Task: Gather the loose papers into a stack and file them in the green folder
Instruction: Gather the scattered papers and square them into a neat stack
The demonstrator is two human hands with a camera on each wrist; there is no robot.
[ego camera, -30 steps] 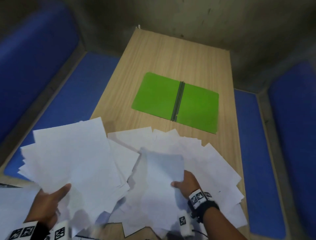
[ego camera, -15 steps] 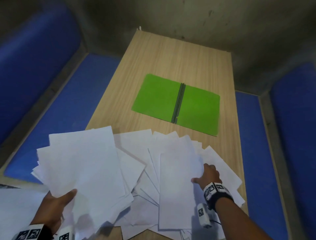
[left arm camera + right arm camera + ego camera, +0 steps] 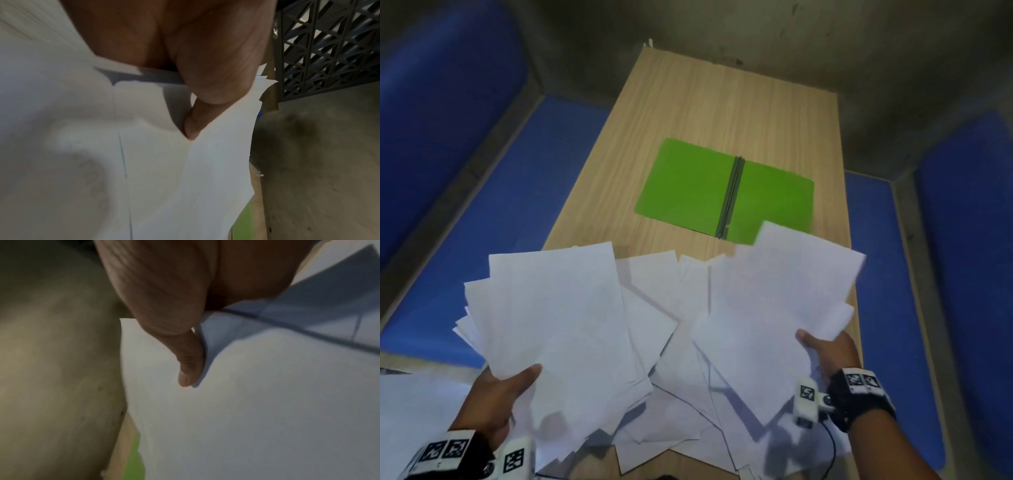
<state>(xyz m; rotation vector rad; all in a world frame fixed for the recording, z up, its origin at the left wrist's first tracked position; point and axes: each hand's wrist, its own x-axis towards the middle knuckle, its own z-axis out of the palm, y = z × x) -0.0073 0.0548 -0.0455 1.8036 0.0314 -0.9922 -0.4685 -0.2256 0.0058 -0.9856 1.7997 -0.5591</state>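
The green folder (image 3: 726, 190) lies open and flat on the middle of the wooden table (image 3: 722, 102), its dark spine upright in the head view. White papers cover the near end of the table. My left hand (image 3: 500, 394) grips a fanned bundle of sheets (image 3: 551, 315) at the left, thumb on top (image 3: 193, 126). My right hand (image 3: 825, 349) pinches a smaller bundle of papers (image 3: 774, 308), lifted and covering the folder's near right corner; its thumb (image 3: 187, 369) presses the top sheet. Several loose sheets (image 3: 671, 394) lie between the hands.
Blue padded benches (image 3: 482, 205) flank the table on both sides, another at the right (image 3: 962, 274). A grey concrete wall (image 3: 756, 27) stands behind the table's far end. A grey lattice screen (image 3: 329, 48) shows in the left wrist view.
My right hand has taken hold of a bundle of sheets and moved it right and up toward the folder. The left bundle has shifted slightly toward the table's middle.
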